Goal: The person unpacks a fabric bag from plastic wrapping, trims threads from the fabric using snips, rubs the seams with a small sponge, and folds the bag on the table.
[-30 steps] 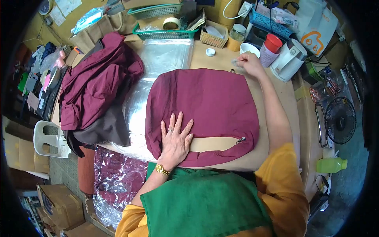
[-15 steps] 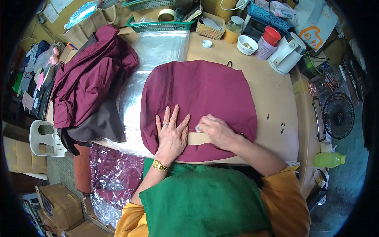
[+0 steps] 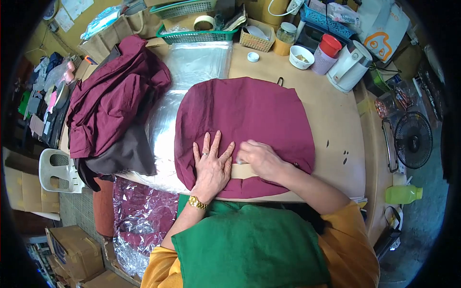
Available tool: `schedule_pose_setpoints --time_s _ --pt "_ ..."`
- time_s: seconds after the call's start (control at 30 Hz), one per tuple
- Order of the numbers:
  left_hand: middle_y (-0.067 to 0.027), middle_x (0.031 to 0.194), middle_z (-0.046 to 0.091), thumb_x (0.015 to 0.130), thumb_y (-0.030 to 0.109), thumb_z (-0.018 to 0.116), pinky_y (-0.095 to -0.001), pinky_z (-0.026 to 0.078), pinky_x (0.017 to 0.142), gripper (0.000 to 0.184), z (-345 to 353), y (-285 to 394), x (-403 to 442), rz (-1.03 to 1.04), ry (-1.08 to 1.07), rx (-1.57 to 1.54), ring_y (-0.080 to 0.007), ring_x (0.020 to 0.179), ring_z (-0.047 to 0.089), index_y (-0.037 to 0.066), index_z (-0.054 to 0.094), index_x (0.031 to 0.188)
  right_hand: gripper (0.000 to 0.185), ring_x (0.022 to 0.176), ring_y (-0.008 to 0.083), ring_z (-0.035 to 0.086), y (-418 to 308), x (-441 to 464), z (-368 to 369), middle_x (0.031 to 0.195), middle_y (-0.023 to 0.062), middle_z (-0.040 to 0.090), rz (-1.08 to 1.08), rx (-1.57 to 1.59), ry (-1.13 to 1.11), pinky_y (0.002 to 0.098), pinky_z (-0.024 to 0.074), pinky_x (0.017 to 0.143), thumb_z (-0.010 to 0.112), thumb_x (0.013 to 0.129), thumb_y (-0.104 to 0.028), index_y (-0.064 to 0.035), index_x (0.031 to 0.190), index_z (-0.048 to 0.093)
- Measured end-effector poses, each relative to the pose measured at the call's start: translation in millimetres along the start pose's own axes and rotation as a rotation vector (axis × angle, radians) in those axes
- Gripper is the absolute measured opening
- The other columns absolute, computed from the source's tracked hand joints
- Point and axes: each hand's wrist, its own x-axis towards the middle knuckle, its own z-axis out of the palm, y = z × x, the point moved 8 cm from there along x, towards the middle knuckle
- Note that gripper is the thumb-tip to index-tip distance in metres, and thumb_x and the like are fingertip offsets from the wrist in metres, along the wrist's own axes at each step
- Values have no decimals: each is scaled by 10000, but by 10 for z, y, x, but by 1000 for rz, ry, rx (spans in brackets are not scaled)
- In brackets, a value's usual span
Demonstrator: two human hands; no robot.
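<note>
A maroon fabric piece, rounded like a cover or bag, lies on the table in front of me. My left hand rests flat on its lower left part, fingers spread, with a ring and a gold watch showing. Closed around a small whitish thing, too hidden to name, my right hand presses at the fabric's lower middle edge. Between the hands a tan strip of tabletop shows through a gap in the fabric.
At left lies a pile of maroon and dark cloth, beside clear plastic sheets. Along the back stand a green basket, a white bowl, a red cup and a white kettle. A black fan is at right.
My right hand has shifted slightly left along the fabric's edge, closer to my left hand. The whole view has moved a little; my left hand stays flat in place.
</note>
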Motion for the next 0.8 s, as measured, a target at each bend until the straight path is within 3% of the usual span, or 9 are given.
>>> schedule_pose_setpoints --time_s 0.13,0.27,0.3,0.33,0.4,0.43,0.57,0.67,0.8 --pt "-140 1536 361 894 222 604 -639 167 1135 371 -16 2 -11 -1 29 -22 -405 1426 287 181 665 1257 44 864 295 568 1 -19 65 874 96 554 25 55 63 409 491 783 565 810 -53 -49 815 609" --pt "-177 1477 417 829 163 679 -555 212 1141 348 -167 -64 -34 14 179 -195 -387 1390 347 125 687 1175 103 864 293 568 38 -111 20 894 103 559 44 74 8 411 485 781 580 824 -60 -47 895 654" --pt "-164 1294 571 793 96 714 -469 376 1030 249 -361 2 -43 68 321 -217 -351 1215 525 75 707 1041 119 882 298 573 -69 -86 -126 924 116 575 33 29 33 413 481 790 588 850 -58 -30 931 671" --pt "-164 1294 571 793 96 714 -469 376 1030 249 -365 -7 -74 69 321 -218 -351 1215 525 75 707 1041 119 882 298 573 -137 -95 -205 924 116 575 34 28 34 413 481 790 588 850 -58 -30 931 671" --pt "-119 1035 649 792 62 713 -405 466 852 158 -364 -36 -133 63 272 -434 -288 968 612 58 706 950 106 898 313 580 -138 -200 -389 954 134 590 174 119 123 421 478 807 605 874 -72 -5 924 670" --pt "-101 866 636 793 49 718 -375 481 733 108 -428 48 -137 121 253 -509 -263 800 606 28 694 897 130 910 323 586 -112 -283 -360 959 148 595 292 129 20 427 477 820 636 878 -110 8 926 665" --pt "-123 896 612 707 329 834 -400 489 743 441 -254 222 -300 0 -115 -496 -296 830 600 49 702 1021 183 956 313 596 -75 -558 -15 976 154 596 408 279 -88 413 473 842 687 851 -145 3 955 662" --pt "-151 896 613 697 369 824 -420 438 821 466 -164 218 -373 24 -185 -502 -308 892 590 32 697 993 195 964 305 593 -140 -585 30 976 142 600 378 225 -62 414 468 856 698 845 -146 -6 979 672" --pt "-91 869 619 701 354 818 -414 391 818 375 -41 153 -459 39 -260 -434 -281 901 587 62 684 894 220 964 290 588 -118 -602 27 998 131 614 386 273 -55 420 461 865 715 828 -147 -15 1000 681"
